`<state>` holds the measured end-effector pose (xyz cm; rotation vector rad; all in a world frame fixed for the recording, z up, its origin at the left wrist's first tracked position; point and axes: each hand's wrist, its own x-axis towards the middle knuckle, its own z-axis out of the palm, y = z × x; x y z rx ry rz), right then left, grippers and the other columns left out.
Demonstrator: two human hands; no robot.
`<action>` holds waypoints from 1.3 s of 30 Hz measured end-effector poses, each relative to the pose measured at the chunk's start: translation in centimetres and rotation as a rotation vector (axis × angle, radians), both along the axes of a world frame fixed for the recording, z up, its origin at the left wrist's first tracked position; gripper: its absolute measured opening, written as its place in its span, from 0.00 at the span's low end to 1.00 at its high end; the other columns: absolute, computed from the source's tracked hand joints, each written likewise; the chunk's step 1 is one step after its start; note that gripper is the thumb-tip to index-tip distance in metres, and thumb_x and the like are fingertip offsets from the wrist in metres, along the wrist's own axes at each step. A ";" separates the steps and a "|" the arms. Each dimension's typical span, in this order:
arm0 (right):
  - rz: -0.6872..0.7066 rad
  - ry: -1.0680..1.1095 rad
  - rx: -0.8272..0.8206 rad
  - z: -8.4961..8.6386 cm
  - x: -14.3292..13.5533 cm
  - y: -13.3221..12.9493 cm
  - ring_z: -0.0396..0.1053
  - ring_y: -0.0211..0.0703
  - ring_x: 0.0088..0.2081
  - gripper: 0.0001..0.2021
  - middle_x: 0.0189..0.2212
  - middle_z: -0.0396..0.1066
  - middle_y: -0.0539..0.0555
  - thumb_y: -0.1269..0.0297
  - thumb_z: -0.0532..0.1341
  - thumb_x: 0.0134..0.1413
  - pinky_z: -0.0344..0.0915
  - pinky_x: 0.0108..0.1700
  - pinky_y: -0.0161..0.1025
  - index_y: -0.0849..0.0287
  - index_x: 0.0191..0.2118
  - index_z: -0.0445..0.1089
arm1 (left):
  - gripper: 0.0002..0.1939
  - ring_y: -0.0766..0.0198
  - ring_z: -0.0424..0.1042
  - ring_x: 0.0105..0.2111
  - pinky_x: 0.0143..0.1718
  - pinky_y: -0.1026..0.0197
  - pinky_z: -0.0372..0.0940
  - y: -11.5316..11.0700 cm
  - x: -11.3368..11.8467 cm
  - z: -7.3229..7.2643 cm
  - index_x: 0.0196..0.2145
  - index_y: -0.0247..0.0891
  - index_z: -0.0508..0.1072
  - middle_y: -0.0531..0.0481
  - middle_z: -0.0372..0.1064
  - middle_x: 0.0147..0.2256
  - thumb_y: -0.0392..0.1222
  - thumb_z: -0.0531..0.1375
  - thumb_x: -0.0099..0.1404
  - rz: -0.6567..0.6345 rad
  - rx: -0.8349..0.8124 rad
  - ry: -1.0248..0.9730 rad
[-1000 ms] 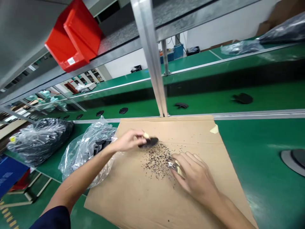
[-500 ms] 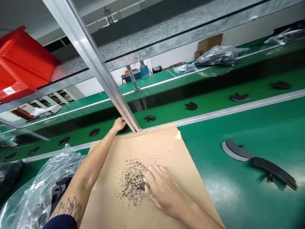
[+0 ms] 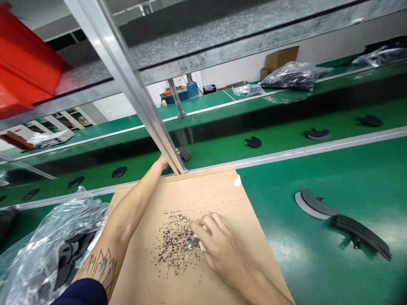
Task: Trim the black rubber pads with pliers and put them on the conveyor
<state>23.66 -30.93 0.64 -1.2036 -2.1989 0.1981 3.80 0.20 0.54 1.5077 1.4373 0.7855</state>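
Note:
My left hand [image 3: 163, 162] reaches over the belt, mostly hidden behind the metal post. A fingertip shows beyond the post, against a dark curved part [image 3: 185, 154] that it appears to grip. My right hand [image 3: 216, 241] is closed around a small tool with a pale handle and a shiny metal-looking end [image 3: 192, 244]; its exact kind is unclear. The tool is just above many tiny dark scraps [image 3: 174, 243] scattered on the cardboard sheet [image 3: 210, 186].
A plastic bag [image 3: 60, 228] of dark parts lies left. Two curved pieces [image 3: 318, 205] rest on the green table at right. More dark parts [image 3: 253, 142] are spaced along the green belt. The metal post [image 3: 152, 110] and a red bin [image 3: 28, 59] stand above.
My left hand has moved slightly right behind the post, and a dark curved part has come left to its fingers. The belt parts have shifted left. My right hand has tilted slightly, still holding the tool.

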 end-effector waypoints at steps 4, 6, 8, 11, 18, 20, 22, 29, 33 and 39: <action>-0.002 0.142 -0.012 -0.4 0.1 0.5 0.68 0.46 0.36 0.16 0.33 0.72 0.55 0.80 0.55 0.52 0.68 0.37 0.41 0.58 0.44 0.71 | 0.15 0.63 0.74 0.38 0.39 0.58 0.74 -3.8 -5.7 3.2 0.49 0.32 0.71 0.46 0.72 0.42 0.46 0.60 0.72 0.062 0.113 0.014; 0.050 0.238 -0.011 -0.5 0.0 0.8 0.73 0.44 0.36 0.16 0.35 0.76 0.55 0.79 0.54 0.55 0.71 0.38 0.39 0.59 0.46 0.71 | 0.12 0.67 0.72 0.30 0.32 0.64 0.71 -6.5 -7.7 4.7 0.41 0.31 0.73 0.50 0.72 0.32 0.44 0.61 0.70 0.025 0.174 0.020; 0.086 0.314 -0.025 -0.4 -0.2 1.0 0.76 0.45 0.41 0.17 0.42 0.78 0.58 0.75 0.54 0.59 0.73 0.42 0.39 0.59 0.52 0.70 | 0.10 0.68 0.70 0.24 0.27 0.67 0.67 -9.8 -8.5 5.8 0.34 0.31 0.73 0.53 0.69 0.24 0.43 0.63 0.66 -0.065 0.231 0.022; 0.071 0.396 -0.079 -0.2 -0.6 1.2 0.77 0.47 0.46 0.21 0.47 0.77 0.60 0.66 0.54 0.65 0.74 0.48 0.42 0.57 0.62 0.65 | 0.07 0.66 0.72 0.25 0.28 0.67 0.67 -16.4 -7.7 6.7 0.30 0.34 0.75 0.53 0.72 0.23 0.40 0.63 0.63 -0.242 0.322 0.029; 0.251 0.363 -0.403 1.0 -1.9 1.8 0.75 0.45 0.30 0.14 0.29 0.77 0.53 0.51 0.60 0.62 0.73 0.35 0.36 0.56 0.40 0.76 | 0.07 0.63 0.79 0.39 0.42 0.66 0.72 -28.7 -3.3 6.8 0.39 0.45 0.77 0.50 0.79 0.39 0.33 0.62 0.66 -0.491 0.495 0.145; 0.247 0.381 -0.415 1.3 -2.1 2.0 0.75 0.45 0.29 0.14 0.28 0.77 0.52 0.50 0.62 0.59 0.72 0.34 0.35 0.56 0.35 0.75 | 0.06 0.66 0.79 0.39 0.42 0.68 0.73 -29.5 -5.0 7.0 0.43 0.45 0.75 0.51 0.79 0.41 0.37 0.61 0.69 -0.447 0.475 0.385; 0.180 0.407 -0.390 1.4 -2.2 2.2 0.74 0.46 0.29 0.15 0.28 0.76 0.52 0.48 0.63 0.56 0.71 0.33 0.36 0.55 0.32 0.74 | 0.05 0.66 0.79 0.38 0.42 0.68 0.73 -29.6 -8.5 7.3 0.43 0.43 0.75 0.53 0.78 0.39 0.41 0.59 0.72 -0.352 0.357 0.730; 0.075 0.397 -0.351 1.3 -2.3 2.0 0.72 0.46 0.28 0.18 0.26 0.74 0.53 0.45 0.60 0.57 0.68 0.31 0.38 0.55 0.31 0.72 | 0.10 0.58 0.76 0.43 0.47 0.52 0.73 -28.1 -23.4 6.3 0.41 0.30 0.75 0.43 0.74 0.41 0.41 0.61 0.70 0.078 0.060 1.210; 0.080 0.370 -0.348 1.4 -2.3 1.7 0.68 0.43 0.25 0.18 0.23 0.71 0.51 0.44 0.60 0.58 0.65 0.30 0.37 0.55 0.31 0.71 | 0.14 0.56 0.73 0.49 0.52 0.48 0.70 -28.0 -26.4 4.6 0.50 0.33 0.72 0.42 0.72 0.49 0.44 0.60 0.72 0.167 0.036 1.277; 0.049 0.389 -0.385 1.3 -2.4 1.6 0.67 0.41 0.25 0.19 0.23 0.70 0.50 0.44 0.60 0.58 0.63 0.30 0.37 0.56 0.30 0.71 | 0.13 0.50 0.73 0.49 0.52 0.53 0.68 -29.3 -27.2 4.6 0.44 0.33 0.75 0.39 0.75 0.42 0.34 0.51 0.71 0.186 0.075 1.289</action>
